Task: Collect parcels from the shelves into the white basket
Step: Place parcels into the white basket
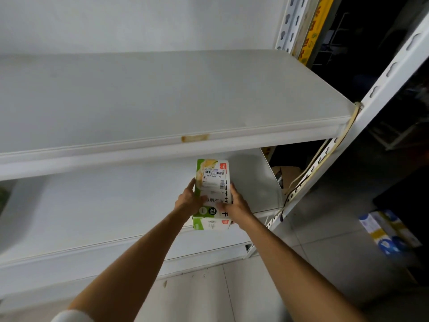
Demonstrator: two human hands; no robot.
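Observation:
A white and green carton parcel (212,182) with a barcode label on top sits at the front of the lower white shelf (104,217), its near end past the shelf edge. My left hand (189,201) grips its left side. On the right side my right hand (236,205) holds it, thumb across the top. The white basket is not in view.
The bare upper shelf (162,94) juts out above the parcel. A perforated white upright (380,89) with a pale cable runs down the right. Blue and yellow boxes (387,231) lie on the tiled floor at right. Cardboard (287,175) shows behind the lower shelf's right end.

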